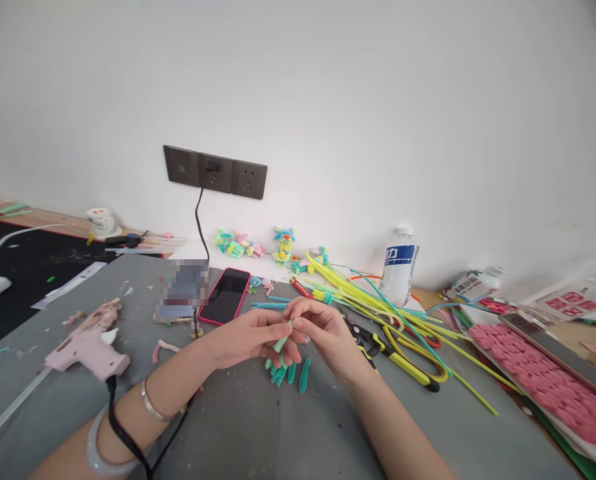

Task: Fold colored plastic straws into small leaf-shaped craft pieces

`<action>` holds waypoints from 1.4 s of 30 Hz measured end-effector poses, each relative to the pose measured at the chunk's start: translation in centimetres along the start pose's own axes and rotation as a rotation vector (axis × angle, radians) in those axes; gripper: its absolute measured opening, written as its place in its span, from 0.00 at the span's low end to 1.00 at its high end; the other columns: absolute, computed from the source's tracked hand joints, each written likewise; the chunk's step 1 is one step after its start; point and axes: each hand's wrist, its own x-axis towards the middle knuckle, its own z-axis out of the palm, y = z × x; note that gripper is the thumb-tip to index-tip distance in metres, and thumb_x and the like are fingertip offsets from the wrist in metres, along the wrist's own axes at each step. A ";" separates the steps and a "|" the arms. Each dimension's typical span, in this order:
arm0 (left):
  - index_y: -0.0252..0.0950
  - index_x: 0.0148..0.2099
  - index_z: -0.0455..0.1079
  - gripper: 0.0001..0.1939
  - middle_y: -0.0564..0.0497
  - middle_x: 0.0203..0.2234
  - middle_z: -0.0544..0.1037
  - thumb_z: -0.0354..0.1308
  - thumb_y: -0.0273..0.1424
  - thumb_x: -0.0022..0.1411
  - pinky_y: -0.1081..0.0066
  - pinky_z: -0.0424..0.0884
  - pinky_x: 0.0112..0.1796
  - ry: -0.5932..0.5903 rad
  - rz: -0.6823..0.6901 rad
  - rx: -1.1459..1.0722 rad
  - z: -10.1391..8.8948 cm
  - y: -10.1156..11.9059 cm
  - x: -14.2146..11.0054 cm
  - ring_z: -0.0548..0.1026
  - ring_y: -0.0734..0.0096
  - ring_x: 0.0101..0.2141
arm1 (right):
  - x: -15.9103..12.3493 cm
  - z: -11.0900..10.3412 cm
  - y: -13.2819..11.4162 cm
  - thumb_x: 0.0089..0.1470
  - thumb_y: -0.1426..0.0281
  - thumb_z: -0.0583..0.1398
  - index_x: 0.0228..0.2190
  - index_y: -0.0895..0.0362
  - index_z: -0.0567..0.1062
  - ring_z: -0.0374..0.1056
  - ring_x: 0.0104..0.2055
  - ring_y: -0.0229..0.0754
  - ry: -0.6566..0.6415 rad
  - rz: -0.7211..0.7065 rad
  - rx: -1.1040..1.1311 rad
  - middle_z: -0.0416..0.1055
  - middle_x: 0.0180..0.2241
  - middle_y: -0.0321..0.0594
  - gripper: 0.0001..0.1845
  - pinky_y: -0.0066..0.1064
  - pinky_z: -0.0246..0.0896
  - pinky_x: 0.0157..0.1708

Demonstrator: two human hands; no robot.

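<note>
My left hand (251,337) and my right hand (324,328) meet over the grey mat, fingertips pinched together. Between them is a short light-green piece of pipe cleaner (281,344), partly covered by the fingers. Just below the hands lie several folded teal pipe cleaner pieces (304,376). Blue pipe cleaner lengths (271,305) rest behind my left fingers. To the right of my right hand are pliers with yellow and black handles (411,367) and a spread of long yellow-green pipe cleaners (345,283).
A pink glue gun (91,347) lies at left, its black cord running under my left forearm. Behind are a pink-edged phone (227,295), small pipe cleaner figures (284,245) and a bottle (399,270). Pink braided material (543,380) lies at right. Wall sockets (215,172) hold a plug.
</note>
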 end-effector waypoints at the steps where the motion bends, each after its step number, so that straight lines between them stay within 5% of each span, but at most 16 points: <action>1: 0.32 0.38 0.74 0.18 0.47 0.27 0.79 0.61 0.44 0.61 0.73 0.69 0.32 0.030 0.010 -0.012 0.0 -0.1 0.1 0.74 0.74 0.27 | 0.0 0.1 0.0 0.54 0.64 0.65 0.28 0.55 0.76 0.67 0.33 0.39 0.016 -0.018 -0.021 0.71 0.34 0.39 0.08 0.31 0.63 0.34; 16: 0.32 0.35 0.77 0.17 0.48 0.25 0.79 0.64 0.43 0.58 0.73 0.73 0.32 0.145 0.049 0.026 0.1 0.1 0.2 0.76 0.73 0.27 | -0.2 -0.4 0.0 0.59 0.67 0.61 0.31 0.54 0.73 0.67 0.37 0.41 0.049 -0.199 -0.280 0.70 0.33 0.39 0.05 0.32 0.60 0.38; 23: 0.31 0.37 0.78 0.17 0.46 0.25 0.81 0.61 0.42 0.61 0.74 0.73 0.30 0.019 0.033 0.094 -0.1 0.1 0.0 0.76 0.73 0.24 | -0.4 -0.5 -1.2 0.59 0.62 0.60 0.31 0.55 0.73 0.65 0.41 0.43 -0.135 -0.069 -0.168 0.67 0.39 0.42 0.10 0.33 0.61 0.40; 29: 0.33 0.35 0.79 0.17 0.48 0.23 0.81 0.62 0.43 0.60 0.73 0.72 0.29 -0.220 -0.068 0.095 0.1 0.2 -0.4 0.75 0.73 0.22 | -0.6 -0.8 -1.8 0.55 0.59 0.64 0.28 0.56 0.73 0.63 0.36 0.40 -0.355 0.049 -0.033 0.63 0.38 0.41 0.13 0.32 0.61 0.37; 33: 0.34 0.36 0.79 0.17 0.48 0.22 0.81 0.62 0.44 0.60 0.71 0.72 0.30 -0.229 -0.076 0.103 0.1 0.3 -0.4 0.76 0.71 0.22 | -0.5 -0.8 -1.6 0.53 0.62 0.66 0.27 0.57 0.73 0.63 0.35 0.39 -0.354 0.063 0.017 0.64 0.36 0.40 0.12 0.31 0.61 0.36; 37: 0.34 0.30 0.78 0.18 0.48 0.21 0.79 0.61 0.44 0.61 0.71 0.70 0.35 -0.124 -0.010 0.117 0.0 0.2 -0.2 0.77 0.69 0.31 | -0.3 -0.9 -1.4 0.53 0.62 0.66 0.28 0.56 0.73 0.64 0.37 0.40 -0.250 0.032 -0.008 0.65 0.36 0.40 0.11 0.32 0.60 0.39; 42: 0.34 0.26 0.76 0.22 0.44 0.21 0.78 0.57 0.46 0.63 0.70 0.70 0.38 -0.127 0.022 0.154 0.0 0.0 -0.3 0.76 0.59 0.45 | -0.4 -1.0 -1.8 0.54 0.60 0.65 0.28 0.57 0.72 0.62 0.38 0.40 -0.267 0.060 -0.042 0.64 0.38 0.41 0.14 0.31 0.59 0.41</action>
